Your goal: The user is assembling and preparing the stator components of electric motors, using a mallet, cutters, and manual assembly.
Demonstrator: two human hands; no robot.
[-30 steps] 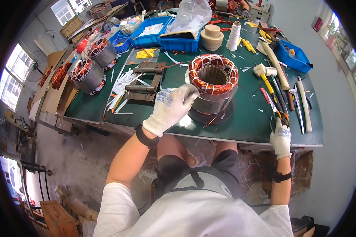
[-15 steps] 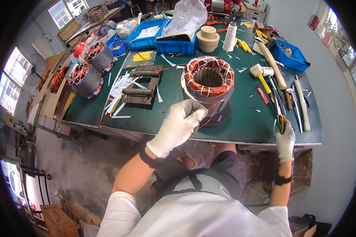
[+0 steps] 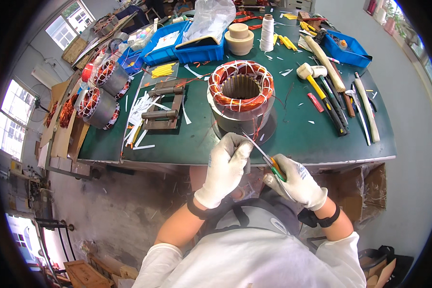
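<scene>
A motor stator stands on the green table in front of me, its copper winding ring laced with white cord. Thin red lead wires hang down its near side toward my left hand. That gloved hand is closed in a pinch, with the wire ends mostly hidden by its fingers. In my right hand, also gloved, is a pair of scissors with orange and green handles. The blades point up and left, their tips close to my left fingertips. Whether they touch the wire I cannot tell.
Left of the stator lie a metal frame and white paper strips. Blue bins, a cream stepped block and a thread cone stand behind. Mallets and sticks lie right; more stators sit far left.
My right hand has brought the scissors from among the tools at the table's right to beside my left hand. The left hand keeps its pinch near the stator's base. The view has shifted slightly.
</scene>
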